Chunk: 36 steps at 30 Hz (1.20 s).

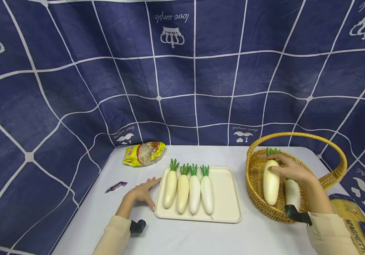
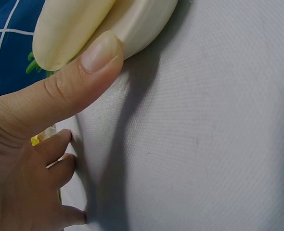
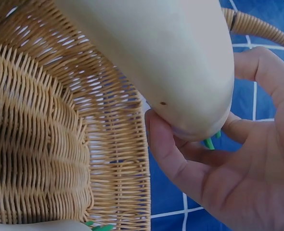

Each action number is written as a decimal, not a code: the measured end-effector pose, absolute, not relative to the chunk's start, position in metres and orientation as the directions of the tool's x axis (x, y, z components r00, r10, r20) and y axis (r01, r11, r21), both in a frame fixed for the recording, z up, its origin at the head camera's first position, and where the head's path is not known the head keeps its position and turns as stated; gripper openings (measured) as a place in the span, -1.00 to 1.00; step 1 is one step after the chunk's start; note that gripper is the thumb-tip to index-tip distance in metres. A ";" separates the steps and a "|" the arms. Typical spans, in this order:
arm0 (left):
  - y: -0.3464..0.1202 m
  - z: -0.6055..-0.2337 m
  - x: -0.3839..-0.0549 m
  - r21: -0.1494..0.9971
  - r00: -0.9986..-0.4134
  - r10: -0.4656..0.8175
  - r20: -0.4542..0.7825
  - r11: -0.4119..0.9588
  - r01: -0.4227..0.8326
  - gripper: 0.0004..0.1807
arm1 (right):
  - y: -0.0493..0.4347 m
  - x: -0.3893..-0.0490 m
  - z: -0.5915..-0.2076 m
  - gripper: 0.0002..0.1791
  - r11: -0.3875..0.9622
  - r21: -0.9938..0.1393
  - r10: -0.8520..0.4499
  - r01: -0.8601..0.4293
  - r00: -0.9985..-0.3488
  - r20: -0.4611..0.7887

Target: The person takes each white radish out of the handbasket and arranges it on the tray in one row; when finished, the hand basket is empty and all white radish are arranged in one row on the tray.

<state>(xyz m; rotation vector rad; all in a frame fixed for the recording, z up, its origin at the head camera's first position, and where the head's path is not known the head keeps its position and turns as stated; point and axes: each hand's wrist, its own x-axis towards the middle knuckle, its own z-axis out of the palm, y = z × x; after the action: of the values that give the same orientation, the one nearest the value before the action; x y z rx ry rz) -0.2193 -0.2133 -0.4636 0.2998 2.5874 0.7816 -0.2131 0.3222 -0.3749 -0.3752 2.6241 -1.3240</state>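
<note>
My right hand (image 1: 292,170) grips a white radish (image 1: 271,186) near its green-leaved end, with the thumb on one side and fingers on the other. That radish is over the wicker basket (image 1: 255,196); another white radish (image 1: 292,193) lies inside, partly behind my wrist. At the left, my left hand (image 1: 141,193) has its fingers spread beside the cream tray (image 1: 225,194), thumb and fingertips at its left edge. Several white radishes (image 1: 183,191) lie side by side on the tray, leaves pointing away. In the left wrist view, the thumb (image 2: 74,79) is extended near a radish (image 2: 67,33).
A yellow plastic bag (image 1: 144,154) lies behind the tray at the left. A small purple wrapped item (image 1: 116,186) is left of my left hand. The basket's tall handle (image 1: 297,134) arches over its far side. A spaghetti package (image 1: 354,223) sits at the right edge.
</note>
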 end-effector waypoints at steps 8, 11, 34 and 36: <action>-0.214 -0.465 -0.219 0.566 -0.889 0.320 -0.327 0.820 0.086 0.32 | 0.316 -0.200 -0.374 -0.39 0.543 -0.817 -0.338 -0.193 -0.941 -0.003; -0.214 -0.464 -0.218 0.569 -0.890 0.323 -0.321 0.817 0.092 0.31 | 0.314 -0.195 -0.373 -0.39 0.554 -0.806 -0.340 -0.209 -0.940 0.009; -0.213 -0.464 -0.219 0.565 -0.891 0.322 -0.320 0.820 0.093 0.30 | 0.284 -0.156 -0.378 -0.51 0.548 -0.762 -0.417 -0.344 -0.902 0.108; -0.214 -0.464 -0.219 0.565 -0.890 0.322 -0.322 0.820 0.092 0.31 | 0.281 -0.154 -0.379 -0.51 0.539 -0.760 -0.431 -0.362 -0.894 0.120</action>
<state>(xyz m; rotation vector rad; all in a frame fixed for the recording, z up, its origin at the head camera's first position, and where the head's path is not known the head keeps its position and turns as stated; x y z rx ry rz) -0.2190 -0.2139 -0.4644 0.3098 2.5951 0.7767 -0.1540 0.2807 -0.3791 -0.6930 2.6835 -1.2962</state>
